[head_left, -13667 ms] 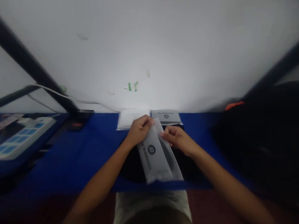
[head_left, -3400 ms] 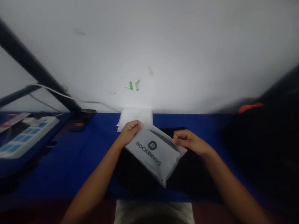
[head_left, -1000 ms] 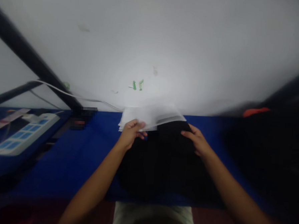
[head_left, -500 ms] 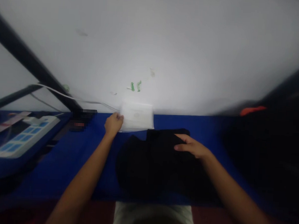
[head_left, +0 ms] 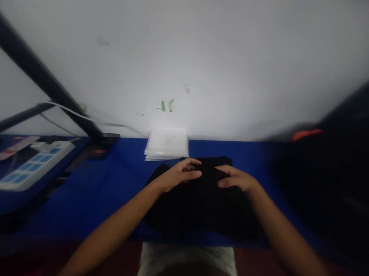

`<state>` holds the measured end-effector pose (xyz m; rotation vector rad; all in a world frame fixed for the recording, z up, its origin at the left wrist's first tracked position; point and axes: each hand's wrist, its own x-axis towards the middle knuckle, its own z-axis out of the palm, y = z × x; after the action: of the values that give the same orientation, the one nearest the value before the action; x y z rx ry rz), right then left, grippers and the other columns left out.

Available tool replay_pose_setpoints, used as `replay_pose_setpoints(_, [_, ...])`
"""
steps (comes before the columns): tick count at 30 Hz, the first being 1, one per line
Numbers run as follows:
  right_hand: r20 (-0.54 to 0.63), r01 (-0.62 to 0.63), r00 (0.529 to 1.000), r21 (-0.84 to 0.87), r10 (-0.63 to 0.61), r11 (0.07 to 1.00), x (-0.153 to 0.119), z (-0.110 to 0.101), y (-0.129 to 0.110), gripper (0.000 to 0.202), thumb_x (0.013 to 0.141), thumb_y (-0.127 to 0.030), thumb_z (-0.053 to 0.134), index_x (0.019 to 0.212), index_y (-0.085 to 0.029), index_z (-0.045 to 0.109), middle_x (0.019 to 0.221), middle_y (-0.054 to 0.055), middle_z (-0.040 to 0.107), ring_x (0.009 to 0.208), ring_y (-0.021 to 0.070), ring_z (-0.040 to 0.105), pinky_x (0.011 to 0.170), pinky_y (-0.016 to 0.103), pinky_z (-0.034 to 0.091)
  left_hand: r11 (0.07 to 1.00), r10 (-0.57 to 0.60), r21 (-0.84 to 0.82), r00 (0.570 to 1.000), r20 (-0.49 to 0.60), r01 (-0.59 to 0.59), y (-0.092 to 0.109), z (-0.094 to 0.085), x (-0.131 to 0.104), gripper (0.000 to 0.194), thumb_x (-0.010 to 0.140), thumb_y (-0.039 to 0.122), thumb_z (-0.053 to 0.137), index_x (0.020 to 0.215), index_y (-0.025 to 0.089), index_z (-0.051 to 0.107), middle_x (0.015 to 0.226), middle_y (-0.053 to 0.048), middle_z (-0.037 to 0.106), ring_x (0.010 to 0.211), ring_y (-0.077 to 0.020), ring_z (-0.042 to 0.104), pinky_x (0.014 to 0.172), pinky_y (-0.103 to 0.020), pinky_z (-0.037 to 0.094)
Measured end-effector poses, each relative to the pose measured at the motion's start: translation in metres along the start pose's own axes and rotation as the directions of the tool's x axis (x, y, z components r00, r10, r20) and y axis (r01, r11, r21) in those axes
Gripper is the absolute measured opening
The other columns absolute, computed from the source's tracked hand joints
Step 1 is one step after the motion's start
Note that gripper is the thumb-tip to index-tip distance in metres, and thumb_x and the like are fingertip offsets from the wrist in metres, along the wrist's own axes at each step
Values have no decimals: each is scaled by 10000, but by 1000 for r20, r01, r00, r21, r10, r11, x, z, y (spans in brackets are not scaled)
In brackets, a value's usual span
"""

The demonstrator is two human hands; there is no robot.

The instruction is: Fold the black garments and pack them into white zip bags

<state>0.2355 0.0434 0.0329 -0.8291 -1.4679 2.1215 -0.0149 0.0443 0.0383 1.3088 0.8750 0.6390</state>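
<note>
A black cloth [head_left: 199,209] lies bunched on the blue table surface [head_left: 101,199] in front of me. My left hand [head_left: 182,174] rests on the cloth's upper left part, thumb and fingers apart. My right hand [head_left: 238,180] is on its upper right part, the thumb on top and the fingers partly hidden by dark fabric, so it appears to grip the cloth. Just behind the cloth, against the wall, sits a stack of white, plastic-like sheets or bags [head_left: 167,143], touched by neither hand.
A white power strip with blue sockets [head_left: 36,165] lies at the left, with a white cable [head_left: 95,121] running along the wall. A dark frame bar [head_left: 36,64] slants at the left. A large dark heap [head_left: 330,195] with an orange patch fills the right side.
My left hand has let go of the white stack's left edge and moved right and nearer, onto the black cloth. My right hand has barely moved.
</note>
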Motion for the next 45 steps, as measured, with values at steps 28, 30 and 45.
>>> replay_pose_setpoints(28, [-276, -166, 953, -123, 127, 978, -2, -47, 2, 638, 815, -767, 456, 997, -190, 661, 675, 0, 623, 470, 88, 512, 384, 176, 388, 638, 351, 710, 933, 78, -299, 8, 84, 15, 102, 830, 280, 540, 779, 193, 553, 752, -21, 606, 695, -181, 592, 637, -302, 467])
replay_pose_setpoints(30, [-249, -165, 960, -128, 130, 978, -4, -50, 2, 584, 805, -729, 524, 1030, -203, 642, 704, -3, 623, 483, 85, 525, 375, 163, 393, 812, 354, 514, 934, -57, -276, 9, 61, 2, 109, 810, 272, 551, 746, 184, 538, 709, 5, 567, 664, -154, 579, 610, -277, 488])
replay_pose_setpoints(45, [-209, -119, 978, -493, 15, 862, -29, -49, -14, 324, 723, -325, 746, 1001, -211, 624, 835, -2, 636, 669, 125, 575, 509, 200, 416, 987, -117, -148, 928, -353, 68, -29, -66, -122, 535, 684, 243, 614, 1190, 236, 443, 646, 42, 580, 451, -161, 598, 388, -274, 517])
